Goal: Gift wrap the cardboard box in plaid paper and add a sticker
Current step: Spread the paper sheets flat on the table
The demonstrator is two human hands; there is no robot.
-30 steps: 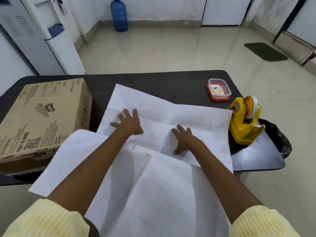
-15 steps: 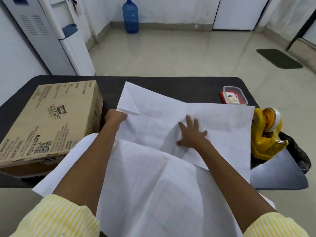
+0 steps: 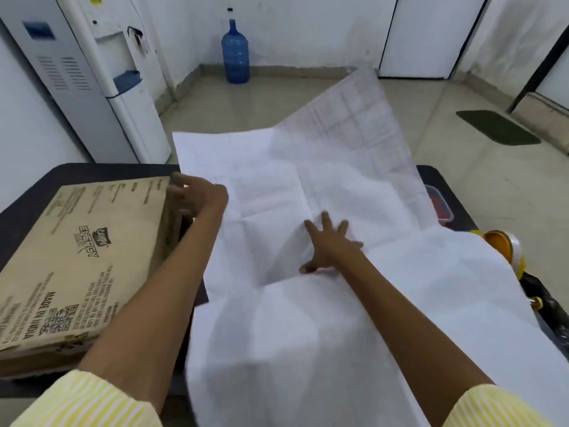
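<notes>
Cardboard box (image 3: 83,257) comes next: my left hand (image 3: 200,195) leaves the plaid paper (image 3: 308,186) for it, grip unclear; right hand (image 3: 329,251) flat, released.

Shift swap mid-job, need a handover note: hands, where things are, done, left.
Left hand: blurred at the left edge of the paper, by the cardboard box; grip unclear.
Right hand: flat, fingers spread, pressing the paper.
Paper: white side up on the table, far corner lifted. Box beside it, left, unwrapped. Tape dispenser at right, half covered.
Done: paper laid out.
Left: box onto paper, wrap, tape, sticker.
</notes>
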